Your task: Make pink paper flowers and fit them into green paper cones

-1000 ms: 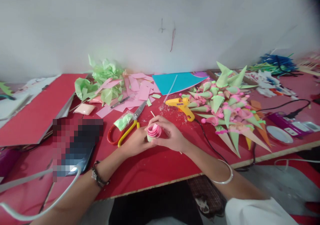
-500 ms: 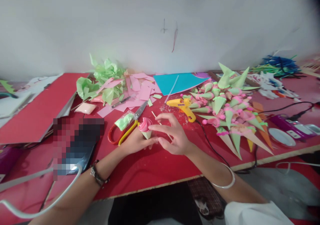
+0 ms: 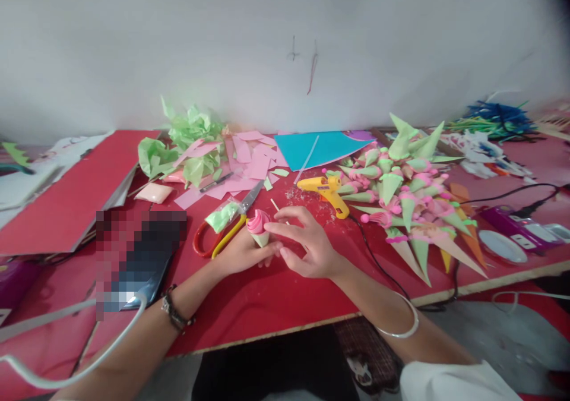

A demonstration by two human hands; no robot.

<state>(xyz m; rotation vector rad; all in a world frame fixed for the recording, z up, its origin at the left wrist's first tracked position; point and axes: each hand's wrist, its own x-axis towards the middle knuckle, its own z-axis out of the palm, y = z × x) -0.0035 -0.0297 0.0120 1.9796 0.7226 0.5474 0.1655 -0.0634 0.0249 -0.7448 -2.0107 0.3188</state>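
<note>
Think of a clock with the small cone in the middle. Between 9 and 10 o'clock there is a big red board [image 3: 75,193]. A dark phone [image 3: 149,264], partly blurred, lies between 8 and 9. Crumpled green paper [image 3: 193,125] is at 11. Close by at 9 are scissors [image 3: 229,234] with one red and one yellow handle, and a little green bag [image 3: 222,215] on them. The left hand [image 3: 243,252] holds the small cone [image 3: 259,229] at its pale green bottom, with the pink swirl on top. A thin stick [image 3: 275,205] peeks out at 1 o'clock, maybe just lying under the other hand. The right hand [image 3: 309,243] is open wide, fingers bent and apart, one fingertip at the pink swirl. The yellow glue gun [image 3: 327,194] is at 2. A big pile of cones [image 3: 403,196] sits between 2 and 3, and a white dish [image 3: 503,246] is at 3.
</note>
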